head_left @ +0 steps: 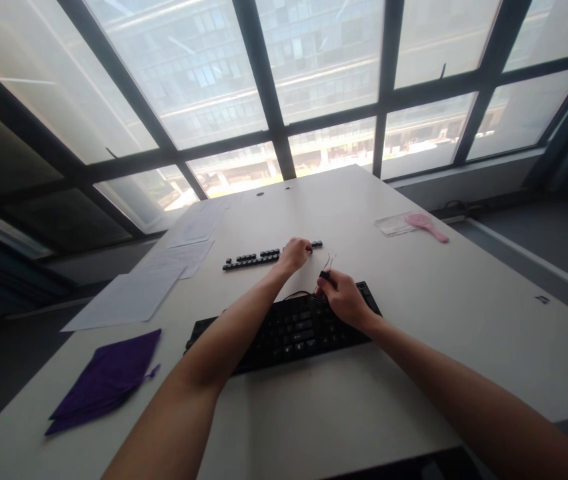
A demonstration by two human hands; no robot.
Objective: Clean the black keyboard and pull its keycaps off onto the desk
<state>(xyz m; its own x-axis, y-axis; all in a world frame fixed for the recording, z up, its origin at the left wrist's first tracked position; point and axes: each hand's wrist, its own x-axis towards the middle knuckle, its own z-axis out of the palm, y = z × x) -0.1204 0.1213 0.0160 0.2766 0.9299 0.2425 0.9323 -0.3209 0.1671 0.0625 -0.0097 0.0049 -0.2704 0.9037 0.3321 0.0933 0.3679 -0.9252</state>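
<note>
A black keyboard lies on the white table, partly hidden under my left forearm. Beyond it, loose black keycaps are set out in rows. My left hand is at the right part of these rows, fingers pinched on a small dark keycap. Over the keyboard's upper right part, my right hand grips the black handle of a keycap puller. The puller's thin wire prongs point up and away from me. A dark cable shows beside that hand.
White paper sheets and a purple drawstring pouch lie on the left. A pink hairbrush rests by a clear plastic bag at the right. A dark object cuts into the bottom edge. Windows stand behind the table.
</note>
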